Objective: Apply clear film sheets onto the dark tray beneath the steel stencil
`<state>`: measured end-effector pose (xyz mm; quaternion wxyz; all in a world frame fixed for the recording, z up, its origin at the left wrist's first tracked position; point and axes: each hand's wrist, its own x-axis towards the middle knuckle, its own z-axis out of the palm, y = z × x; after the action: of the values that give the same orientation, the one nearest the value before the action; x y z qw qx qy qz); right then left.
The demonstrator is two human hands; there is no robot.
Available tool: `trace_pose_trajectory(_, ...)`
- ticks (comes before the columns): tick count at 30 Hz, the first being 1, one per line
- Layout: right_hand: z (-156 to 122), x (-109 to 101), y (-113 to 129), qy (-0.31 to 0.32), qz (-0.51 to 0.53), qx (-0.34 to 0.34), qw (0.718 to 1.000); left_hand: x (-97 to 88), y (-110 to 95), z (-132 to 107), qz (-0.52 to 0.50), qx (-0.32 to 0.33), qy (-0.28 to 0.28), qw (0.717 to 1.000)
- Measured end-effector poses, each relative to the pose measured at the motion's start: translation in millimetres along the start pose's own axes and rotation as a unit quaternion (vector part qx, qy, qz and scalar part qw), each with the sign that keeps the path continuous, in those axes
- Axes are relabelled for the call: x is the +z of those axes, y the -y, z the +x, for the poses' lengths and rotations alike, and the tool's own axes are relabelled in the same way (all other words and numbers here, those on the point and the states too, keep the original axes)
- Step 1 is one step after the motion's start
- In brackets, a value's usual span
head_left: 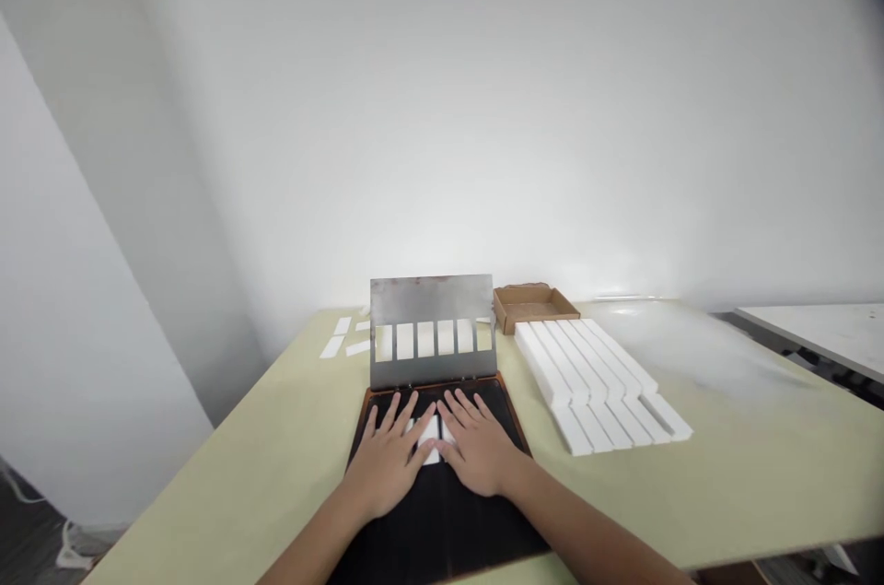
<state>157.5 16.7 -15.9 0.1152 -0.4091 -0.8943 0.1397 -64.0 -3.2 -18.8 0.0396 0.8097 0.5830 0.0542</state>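
My left hand [387, 461] lies flat with fingers spread on the black base board [442, 530] of a hinged frame. Beside it my right hand [482, 451] rests the same way, its thumb close to the left thumb. Between and partly beneath the hands are white rectangular pieces [430, 438]; how many is hidden by the fingers. Behind the fingertips a metal plate [432, 290] with a row of rectangular cutouts stands raised on hinges along the board's far edge.
Rows of stacked white blocks [587, 364] stand to the right on the pale green table [276, 438]. An open cardboard box [535, 309] sits at the back. Several loose white cards [332, 346] lie back left. A white wall rises behind.
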Motion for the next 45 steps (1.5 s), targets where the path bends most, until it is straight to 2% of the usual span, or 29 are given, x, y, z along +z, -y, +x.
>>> trace_pose_trajectory(10,1,6,-5,-0.005,-0.020,-0.007,1.000,3.6,-1,6,0.022,-0.010,0.006,1.000)
trace_pose_trajectory(16,0,4,-4,-0.004,-0.042,0.024,0.999,4.5,-1,7,0.017,-0.017,-0.011,1.000)
trace_pose_trajectory(19,3,5,-4,0.015,-0.035,0.029,0.999,3.7,1,9,0.009,-0.011,0.004,1.000)
trace_pose_trajectory(28,13,9,-7,0.018,-0.035,0.058,0.998,2.4,10,20,-0.001,0.016,0.029,0.999)
trace_pose_trajectory(45,15,8,-6,0.028,-0.047,0.063,0.997,2.6,11,21,0.007,0.008,0.032,0.999)
